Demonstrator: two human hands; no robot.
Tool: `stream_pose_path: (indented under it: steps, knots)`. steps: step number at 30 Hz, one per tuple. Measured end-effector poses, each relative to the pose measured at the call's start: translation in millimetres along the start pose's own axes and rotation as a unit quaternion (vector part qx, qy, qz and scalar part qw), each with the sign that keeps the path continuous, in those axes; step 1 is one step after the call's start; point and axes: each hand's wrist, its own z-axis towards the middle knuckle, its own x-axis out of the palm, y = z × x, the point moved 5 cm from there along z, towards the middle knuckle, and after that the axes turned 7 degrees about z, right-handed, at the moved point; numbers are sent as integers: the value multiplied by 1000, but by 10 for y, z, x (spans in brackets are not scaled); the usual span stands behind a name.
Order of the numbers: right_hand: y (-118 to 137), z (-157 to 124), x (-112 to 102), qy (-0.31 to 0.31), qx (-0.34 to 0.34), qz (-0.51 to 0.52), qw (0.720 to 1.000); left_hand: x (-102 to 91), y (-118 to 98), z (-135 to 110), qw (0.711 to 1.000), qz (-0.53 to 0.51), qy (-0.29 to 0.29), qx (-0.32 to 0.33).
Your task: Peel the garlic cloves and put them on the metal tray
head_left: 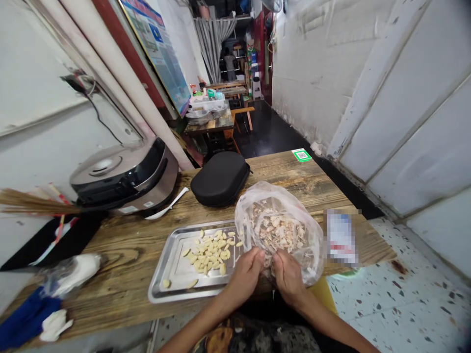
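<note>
My left hand (pixel 246 272) and my right hand (pixel 288 274) are both closed at the near lip of a clear plastic bag (pixel 279 228) full of garlic skins and cloves. The fingertips pinch together over something small that I cannot make out. The bag stands open at the table's front edge. Just left of it lies a steel tray (pixel 176 277) with several peeled garlic cloves (pixel 209 252) heaped in its right half.
A black zip case (pixel 221 177) and a rice cooker (pixel 125 179) with a white spoon (pixel 167 207) sit farther back on the wooden table (pixel 121 264). A broom (pixel 33 202) and bagged cloths (pixel 69 274) lie left. A blurred card (pixel 341 238) sits right.
</note>
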Motion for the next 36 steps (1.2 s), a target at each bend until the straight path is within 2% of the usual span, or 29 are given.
stream_pose_path:
  steps: [2, 4, 6, 9, 11, 14, 16, 21, 23, 25, 27, 30, 33, 36]
  knots:
    - [-50, 39, 2, 34, 25, -6, 999, -205, 61, -12, 991, 105, -71, 50]
    - [-135, 161, -16, 95, 42, -40, 994, -435, 169, -29, 972, 180, -130, 81]
    - [-267, 328, -53, 151, 64, -102, 981, -671, 320, -48, 949, 248, -178, 73]
    - [-511, 557, -113, 188, 105, -246, 945, -913, 574, -67, 915, 367, -167, -1]
    - [-641, 651, -135, 183, 123, -309, 925, -999, 698, -93, 898, 414, -146, -43]
    - [-771, 682, -123, 172, 162, -327, 915, -1046, 777, -143, 891, 427, -139, -69]
    - [-782, 642, -55, 190, 171, -299, 919, -1044, 761, -168, 892, 422, -151, -63]
    - [-520, 412, 208, 262, 91, -177, 944, -906, 599, -166, 905, 381, -189, 1]
    - [-410, 342, 217, 247, 49, -103, 962, -756, 497, -130, 920, 341, -186, 57]
    - [-387, 336, 137, 218, 20, -48, 975, -544, 381, -59, 934, 304, -145, 118]
    - [-509, 399, 18, 214, 49, -76, 973, -317, 261, 48, 941, 284, -80, 168]
    - [-801, 559, -147, 238, 147, -185, 942, -44, 115, 255, 932, 294, -3, 212]
    - [-926, 701, -157, 260, 160, -210, 929, 133, 61, 475, 911, 341, 36, 228]
    - [-953, 745, -45, 268, 160, -226, 923, 207, 100, 669, 905, 372, 40, 201]
